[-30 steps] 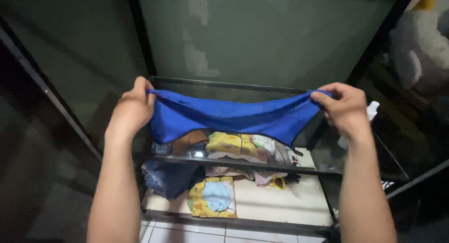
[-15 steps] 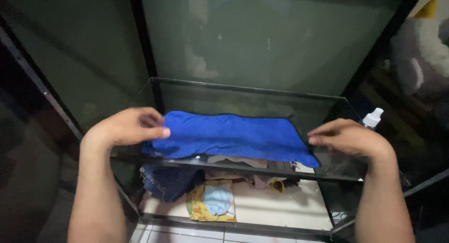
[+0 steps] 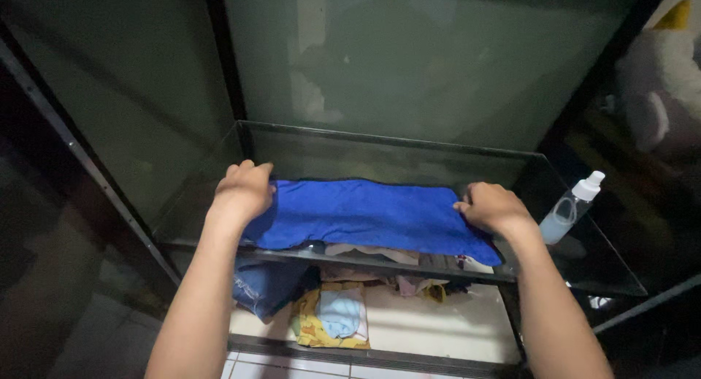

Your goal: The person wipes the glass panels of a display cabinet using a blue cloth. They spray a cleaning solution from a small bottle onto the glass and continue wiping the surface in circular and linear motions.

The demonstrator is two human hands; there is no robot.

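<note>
Blue cloth (image 3: 369,217) lay spread flat on the glass shelf (image 3: 584,262), its long side running left to right, and I had one hand at each end. To do this step well, I judged, the pressure had to stay even at both ends and the cloth had to be kept flat against the glass, so it neither bunched in the middle nor slid off the front edge, which its right corner already overhung a little. Glass is slick, so light, steady contact seemed wiser than a hard push.

My left hand (image 3: 242,193) rested on the left end, fingers curled down over the cloth's edge rather than splayed; it pressed more than it gripped. My right hand (image 3: 491,207) sat on the right end, loosely closed, knuckles up, fingertips tucked against the fabric (whether they pinched a fold I could not tell).

A small spray bottle (image 3: 569,207) stood on the shelf just beside my right hand, not touching it. Below, through the glass, a heap of clothes (image 3: 332,317) lay on the lower shelf.
</note>
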